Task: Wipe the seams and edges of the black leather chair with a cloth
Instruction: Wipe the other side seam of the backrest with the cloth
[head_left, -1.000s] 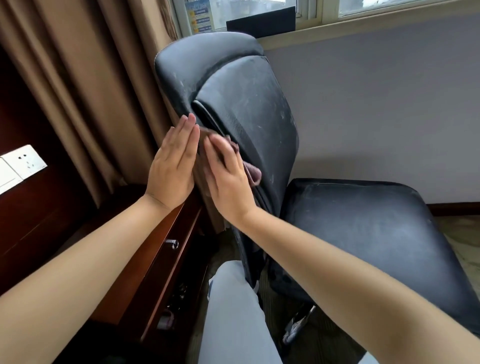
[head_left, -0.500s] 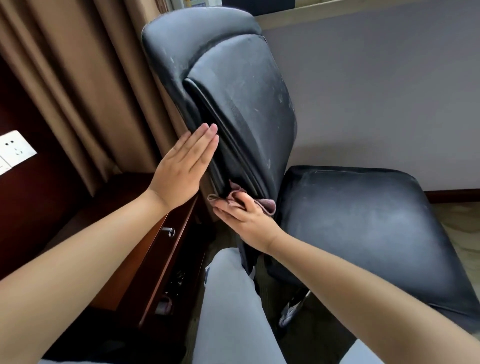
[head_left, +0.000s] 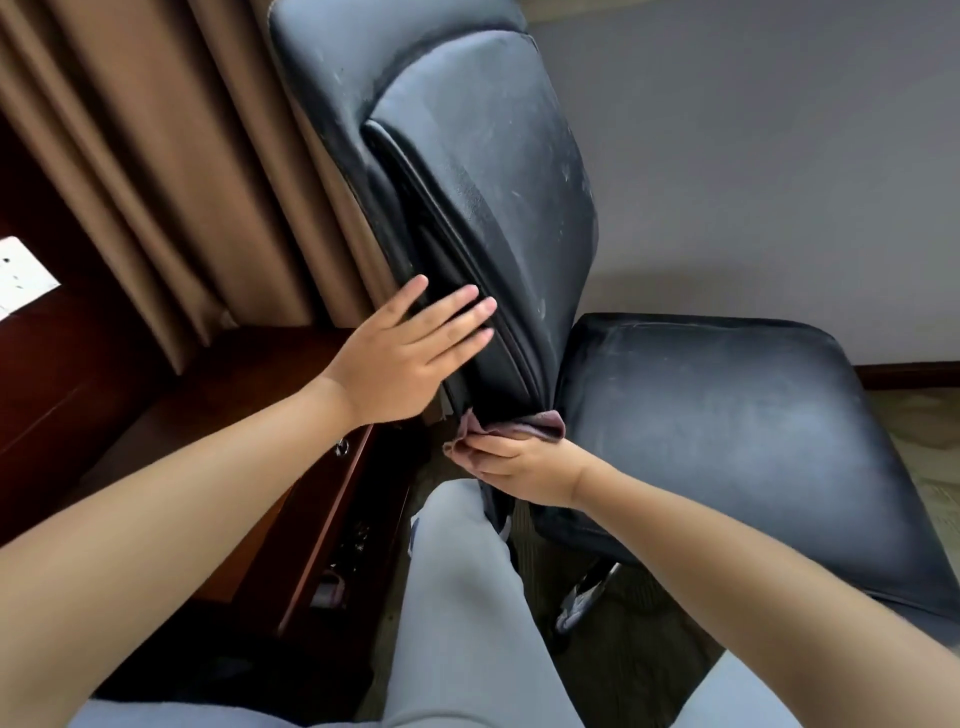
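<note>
The right hand (head_left: 524, 465) pinches the soft mauve cloth (head_left: 511, 428), bunched at the foot of the black leather chair (head_left: 498, 208) backrest seam. The left hand (head_left: 402, 358), fingers flat, steadies the backrest's near edge. The cloth looks limp and light; gripping it wadded should suit narrow seams.

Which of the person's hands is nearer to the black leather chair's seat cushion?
Right. The right hand holds the pink cloth at the seat cushion's near edge; the left hand rests flat, higher, on the backrest's side.
</note>
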